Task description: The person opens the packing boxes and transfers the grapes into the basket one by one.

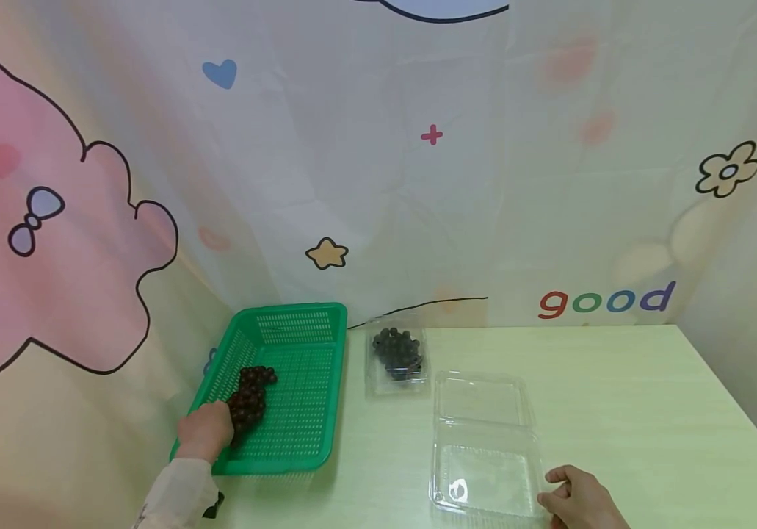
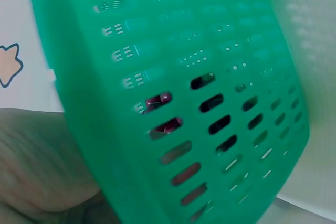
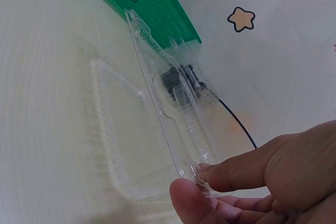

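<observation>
My left hand (image 1: pixel 206 431) reaches over the near left side of a green plastic basket (image 1: pixel 341 382). Its curled fingers grip the near end of a bunch of dark red grapes (image 1: pixel 249 400), fingertips hidden. In the left wrist view, the basket wall (image 2: pixel 173 51) covers most of the hand (image 2: pixel 42 161), and a few grapes (image 2: pixel 167 125) show through the slots. At the front right, my right hand (image 1: pixel 579 496) pinches the edge of an open clear plastic clamshell container (image 1: pixel 484 463) between thumb and fingers. The right wrist view shows this pinch at the container's corner (image 3: pixel 194 179).
Another clear container (image 1: pixel 378 386), holding dark grapes (image 1: pixel 399 354), stands at the back beside the basket. A printed curtain (image 1: pixel 385 169) hangs behind the pale table (image 1: pixel 629 397).
</observation>
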Action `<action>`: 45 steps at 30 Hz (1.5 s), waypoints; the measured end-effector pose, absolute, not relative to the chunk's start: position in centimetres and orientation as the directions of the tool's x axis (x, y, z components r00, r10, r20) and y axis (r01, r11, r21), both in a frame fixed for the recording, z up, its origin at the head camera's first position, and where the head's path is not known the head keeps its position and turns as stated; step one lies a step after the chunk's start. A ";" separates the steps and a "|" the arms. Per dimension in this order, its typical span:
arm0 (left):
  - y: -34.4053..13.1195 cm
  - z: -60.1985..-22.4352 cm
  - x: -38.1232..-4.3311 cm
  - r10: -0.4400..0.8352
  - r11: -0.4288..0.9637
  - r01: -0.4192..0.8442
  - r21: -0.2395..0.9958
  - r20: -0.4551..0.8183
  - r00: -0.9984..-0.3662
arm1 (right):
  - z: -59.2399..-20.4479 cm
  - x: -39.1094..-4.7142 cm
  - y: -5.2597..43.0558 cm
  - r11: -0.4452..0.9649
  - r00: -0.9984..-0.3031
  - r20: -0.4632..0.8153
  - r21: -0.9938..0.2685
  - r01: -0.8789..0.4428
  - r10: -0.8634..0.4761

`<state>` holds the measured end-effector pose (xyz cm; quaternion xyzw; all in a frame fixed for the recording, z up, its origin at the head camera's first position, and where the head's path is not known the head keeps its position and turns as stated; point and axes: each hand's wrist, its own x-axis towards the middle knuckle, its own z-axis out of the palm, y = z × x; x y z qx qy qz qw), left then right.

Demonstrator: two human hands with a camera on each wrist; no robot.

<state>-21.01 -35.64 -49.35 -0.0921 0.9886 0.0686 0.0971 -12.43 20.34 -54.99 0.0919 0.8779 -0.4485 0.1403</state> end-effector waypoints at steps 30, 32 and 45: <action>-36.4 -45.6 -19.2 -0.112 0.950 -0.173 0.259 -0.234 -0.966 | -54.9 -12.4 20.3 0.554 -0.943 -0.332 -0.780 0.292 0.030; -36.4 -45.4 -19.2 -0.110 0.950 -0.173 0.261 -0.240 -0.965 | -54.9 -12.3 20.3 0.553 -0.943 -0.332 -0.780 0.293 0.032; -35.6 -43.9 -18.5 -0.104 0.924 -0.160 0.347 -0.176 -0.979 | -54.7 -12.0 20.0 0.546 -0.942 -0.332 -0.782 0.299 0.041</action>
